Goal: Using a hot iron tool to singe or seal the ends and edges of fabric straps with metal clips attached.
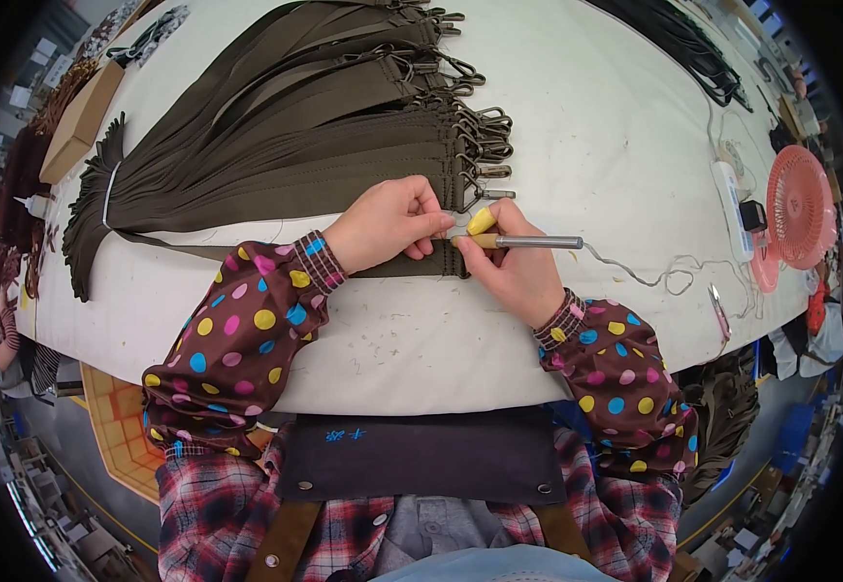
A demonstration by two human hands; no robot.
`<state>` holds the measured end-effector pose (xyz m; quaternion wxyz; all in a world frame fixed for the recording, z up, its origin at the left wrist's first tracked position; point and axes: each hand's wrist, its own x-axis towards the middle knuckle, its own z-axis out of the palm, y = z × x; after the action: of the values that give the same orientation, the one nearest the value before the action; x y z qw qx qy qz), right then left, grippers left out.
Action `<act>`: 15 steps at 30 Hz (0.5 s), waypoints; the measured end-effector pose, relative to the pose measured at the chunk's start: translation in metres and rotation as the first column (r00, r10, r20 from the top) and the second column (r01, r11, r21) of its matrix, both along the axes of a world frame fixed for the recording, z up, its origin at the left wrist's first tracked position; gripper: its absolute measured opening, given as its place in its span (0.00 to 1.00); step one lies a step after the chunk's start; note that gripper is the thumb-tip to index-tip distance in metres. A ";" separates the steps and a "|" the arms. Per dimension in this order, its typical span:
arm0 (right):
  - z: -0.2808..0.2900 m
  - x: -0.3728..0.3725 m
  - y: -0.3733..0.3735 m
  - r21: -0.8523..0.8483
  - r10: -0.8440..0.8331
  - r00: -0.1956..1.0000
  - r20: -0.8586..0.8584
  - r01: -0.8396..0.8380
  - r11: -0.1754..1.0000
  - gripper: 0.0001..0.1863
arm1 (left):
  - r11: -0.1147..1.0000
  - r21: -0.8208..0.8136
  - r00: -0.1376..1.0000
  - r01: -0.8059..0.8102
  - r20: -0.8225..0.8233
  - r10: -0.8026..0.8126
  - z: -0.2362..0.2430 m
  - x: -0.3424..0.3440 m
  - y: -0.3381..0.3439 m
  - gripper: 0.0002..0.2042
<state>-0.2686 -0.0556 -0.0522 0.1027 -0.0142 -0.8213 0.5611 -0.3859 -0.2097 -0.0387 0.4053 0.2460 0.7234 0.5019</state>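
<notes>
A pink fan (800,209) is standing beyond a white power strip (729,206) at right, as small snips (719,312) are lying near a tool's trailing cord (625,270). A cardboard box (82,121) is flanking brown webbing straps (295,145), which are spreading leftward of centre from a pale tie (109,194) toward metal clasps (485,136). At the nearest strap's clasp end, the right hand (523,281) is gripping a slim, silver-handled tool (543,242), a yellow cover (483,220) capping one finger; the left hand (383,228) is closing in a pinch, its fingers obscuring what they hold. Everything is resting on a pale, marked counter (596,126); an orange crate (116,427) is sitting below, on the workroom's grey floor (77,451).
</notes>
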 end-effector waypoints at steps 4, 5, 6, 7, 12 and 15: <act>0.000 0.000 0.000 -0.003 0.004 1.000 0.004 -0.004 1.000 0.11 | 1.000 0.020 1.000 -0.004 0.009 0.003 -0.001 -0.001 -0.001 0.11; -0.002 0.001 0.000 -0.019 -0.006 1.000 -0.008 0.006 1.000 0.11 | 1.000 0.019 1.000 -0.003 0.010 0.002 0.000 -0.001 -0.002 0.11; -0.003 0.001 0.001 -0.036 -0.016 1.000 -0.020 0.015 0.999 0.11 | 0.998 0.026 0.999 -0.052 0.005 0.052 0.002 -0.002 -0.003 0.11; -0.003 0.002 0.002 -0.038 -0.016 1.000 -0.020 0.015 0.999 0.11 | 0.994 0.033 0.995 -0.103 -0.001 0.103 0.005 -0.003 -0.005 0.10; -0.002 0.005 0.011 -0.203 -0.069 0.998 -0.003 0.067 0.977 0.11 | 0.961 -0.118 0.760 0.249 -0.591 -0.269 0.015 0.005 -0.030 0.14; 0.004 0.004 0.007 -0.228 -0.045 0.999 -0.007 0.042 0.973 0.11 | 0.953 -0.190 0.624 0.234 -0.723 -0.297 0.014 0.021 -0.034 0.12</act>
<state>-0.2641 -0.0481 -0.0486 0.1179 -0.0405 -0.7504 0.6491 -0.3650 -0.2434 -0.0248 0.1536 0.5169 0.7998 0.2637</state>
